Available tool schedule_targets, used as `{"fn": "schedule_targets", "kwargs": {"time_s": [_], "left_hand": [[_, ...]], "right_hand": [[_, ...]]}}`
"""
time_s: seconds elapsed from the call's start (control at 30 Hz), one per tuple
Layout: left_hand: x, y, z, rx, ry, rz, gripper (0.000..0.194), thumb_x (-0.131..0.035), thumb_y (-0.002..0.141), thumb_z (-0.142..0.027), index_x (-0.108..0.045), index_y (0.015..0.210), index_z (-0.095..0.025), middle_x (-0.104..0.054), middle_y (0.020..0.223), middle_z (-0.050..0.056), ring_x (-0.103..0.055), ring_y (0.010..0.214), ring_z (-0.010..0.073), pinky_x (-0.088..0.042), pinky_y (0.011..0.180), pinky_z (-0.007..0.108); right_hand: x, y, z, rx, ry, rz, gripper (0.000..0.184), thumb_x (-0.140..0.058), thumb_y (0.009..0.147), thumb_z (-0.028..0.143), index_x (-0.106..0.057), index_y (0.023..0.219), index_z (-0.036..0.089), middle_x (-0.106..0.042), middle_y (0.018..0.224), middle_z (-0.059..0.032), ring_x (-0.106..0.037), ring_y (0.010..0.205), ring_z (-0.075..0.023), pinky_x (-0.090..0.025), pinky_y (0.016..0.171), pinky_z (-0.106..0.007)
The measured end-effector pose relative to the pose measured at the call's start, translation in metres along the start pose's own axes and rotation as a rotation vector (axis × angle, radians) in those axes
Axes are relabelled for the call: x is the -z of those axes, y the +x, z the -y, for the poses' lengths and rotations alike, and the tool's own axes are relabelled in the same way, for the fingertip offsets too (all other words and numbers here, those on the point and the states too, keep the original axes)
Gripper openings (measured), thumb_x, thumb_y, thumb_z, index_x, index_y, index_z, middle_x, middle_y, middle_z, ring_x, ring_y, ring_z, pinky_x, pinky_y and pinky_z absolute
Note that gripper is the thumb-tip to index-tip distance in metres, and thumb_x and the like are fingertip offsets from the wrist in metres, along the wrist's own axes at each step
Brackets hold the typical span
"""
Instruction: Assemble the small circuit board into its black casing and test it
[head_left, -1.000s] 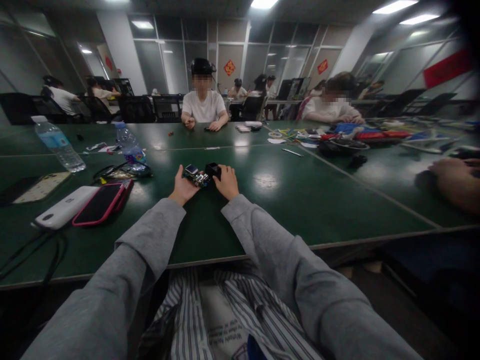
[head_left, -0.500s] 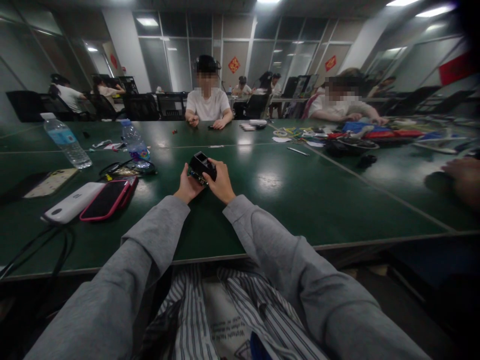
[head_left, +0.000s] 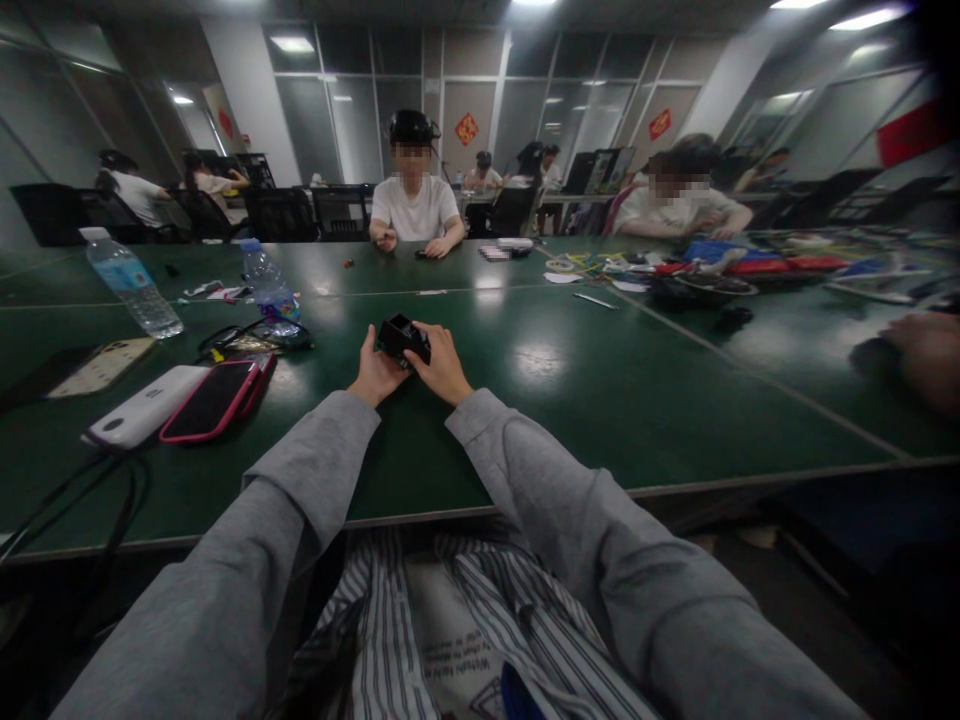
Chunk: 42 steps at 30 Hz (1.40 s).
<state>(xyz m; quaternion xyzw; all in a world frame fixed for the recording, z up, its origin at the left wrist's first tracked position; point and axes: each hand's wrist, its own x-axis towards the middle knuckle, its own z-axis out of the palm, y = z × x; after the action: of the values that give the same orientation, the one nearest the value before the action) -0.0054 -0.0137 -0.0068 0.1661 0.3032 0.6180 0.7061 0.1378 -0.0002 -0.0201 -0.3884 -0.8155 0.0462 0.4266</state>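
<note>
A small black box-shaped device [head_left: 405, 334] is held between both hands over the table, a little left of the view's middle. Its upper side looks like a dark recess, and hints of green show along its lower left edge. My left hand [head_left: 377, 374] cups it from the left and below, thumb up along its side. From the right, my right hand [head_left: 441, 362] grips it with thumb and fingers bent over it. Its underside and part of its right end are hidden by the hands.
Left on the green table [head_left: 555, 420] lie a pink-edged phone [head_left: 214, 400], a white power bank-like block [head_left: 146, 405], cables [head_left: 255, 335] and two water bottles [head_left: 135, 285], [head_left: 268, 290]. Cluttered wires and bags [head_left: 757, 262] lie at right. A person [head_left: 415, 205] sits opposite.
The device has tilted in my hands: its recessed top shows more, its coloured lower edge less. Both hands stay nearly in place. The person at far right has drawn their hands back.
</note>
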Motion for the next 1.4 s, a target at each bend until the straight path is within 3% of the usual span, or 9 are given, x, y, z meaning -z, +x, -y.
{"fn": "schedule_targets", "kwargs": {"time_s": [0.27,0.5,0.63,0.93,1.4], "left_hand": [[0.005,0.005,-0.002,-0.025,-0.047,-0.005,0.055,-0.046,0.093,-0.061,-0.067,0.113,-0.014,-0.072,0.085,0.010,-0.070,0.091,0.0275,-0.052,0.094,0.042],[0.002,0.004,-0.002,-0.016,-0.014,-0.064,0.047,-0.048,0.093,-0.055,-0.067,0.112,-0.016,-0.072,0.081,0.009,-0.070,0.089,0.0274,-0.053,0.093,0.041],[0.002,0.004,-0.002,-0.006,-0.028,-0.034,0.041,-0.049,0.093,-0.050,-0.067,0.107,-0.017,-0.073,0.080,0.009,-0.070,0.078,0.0244,-0.054,0.089,0.040],[0.003,0.003,-0.006,-0.016,-0.042,-0.006,0.035,-0.054,0.091,-0.047,-0.068,0.089,-0.016,-0.072,0.077,0.008,-0.068,0.074,0.0223,-0.053,0.078,0.035],[0.001,0.000,-0.006,-0.005,-0.016,0.034,0.038,-0.049,0.095,-0.047,-0.068,0.087,-0.014,-0.072,0.079,0.009,-0.068,0.077,0.0218,-0.052,0.087,0.037]], "right_hand": [[-0.014,-0.009,-0.012,-0.008,-0.023,0.266,0.078,-0.062,0.090,0.038,-0.023,0.155,0.018,-0.048,0.138,-0.0171,-0.048,0.120,-0.0316,-0.044,0.099,-0.049],[-0.017,-0.006,-0.015,-0.025,0.038,0.223,0.078,-0.064,0.089,0.040,-0.025,0.153,0.018,-0.047,0.140,-0.0174,-0.048,0.123,-0.0308,-0.043,0.102,-0.049],[-0.017,-0.005,-0.015,-0.039,0.075,0.152,0.074,-0.065,0.088,0.033,-0.029,0.149,0.013,-0.048,0.140,-0.0194,-0.047,0.127,-0.0297,-0.039,0.107,-0.048],[-0.020,-0.004,-0.022,-0.001,0.243,0.130,0.069,-0.068,0.086,0.031,-0.034,0.145,0.020,-0.050,0.137,-0.0157,-0.049,0.121,-0.0297,-0.041,0.104,-0.049],[-0.021,-0.005,-0.024,-0.015,0.289,0.126,0.069,-0.069,0.084,0.028,-0.035,0.143,0.021,-0.051,0.137,-0.0151,-0.052,0.122,-0.0299,-0.044,0.102,-0.049]]}}
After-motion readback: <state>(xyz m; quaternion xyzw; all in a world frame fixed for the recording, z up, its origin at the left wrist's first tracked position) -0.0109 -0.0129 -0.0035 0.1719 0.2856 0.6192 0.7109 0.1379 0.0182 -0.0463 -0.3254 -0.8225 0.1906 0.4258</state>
